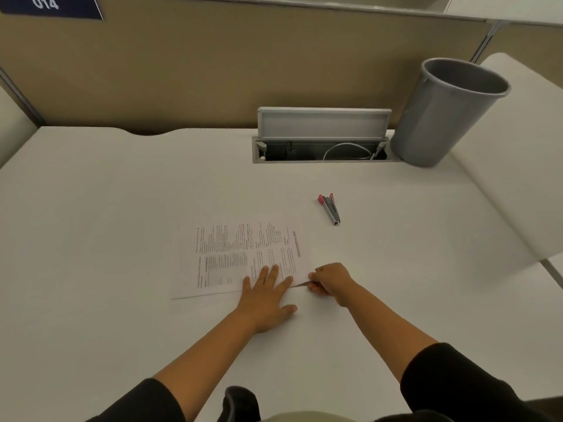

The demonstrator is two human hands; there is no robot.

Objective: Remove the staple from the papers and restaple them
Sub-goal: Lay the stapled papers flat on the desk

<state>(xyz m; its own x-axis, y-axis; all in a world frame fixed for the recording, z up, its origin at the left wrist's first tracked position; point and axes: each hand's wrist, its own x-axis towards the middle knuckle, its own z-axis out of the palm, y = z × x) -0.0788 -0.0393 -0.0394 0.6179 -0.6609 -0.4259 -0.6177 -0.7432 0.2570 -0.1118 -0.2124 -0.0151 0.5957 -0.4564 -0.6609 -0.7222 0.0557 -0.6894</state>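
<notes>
Staple (300, 284) perhaps under fingers

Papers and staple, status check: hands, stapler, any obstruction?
Left hand flat on papers. Right hand in closed grip at near right corner, thin tool barely visible. Stapler idle beyond. Nothing blocking.

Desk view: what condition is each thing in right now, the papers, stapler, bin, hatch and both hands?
Papers: flat on the desk, near right corner being worked.
Left hand: spread open, pressing the papers down.
Right hand: closed around a thin tool at that corner.
Stapler: lying untouched beyond the papers.
Waste bin: upright on the desk.
Cable hatch: lid raised, cable visible.
</notes>
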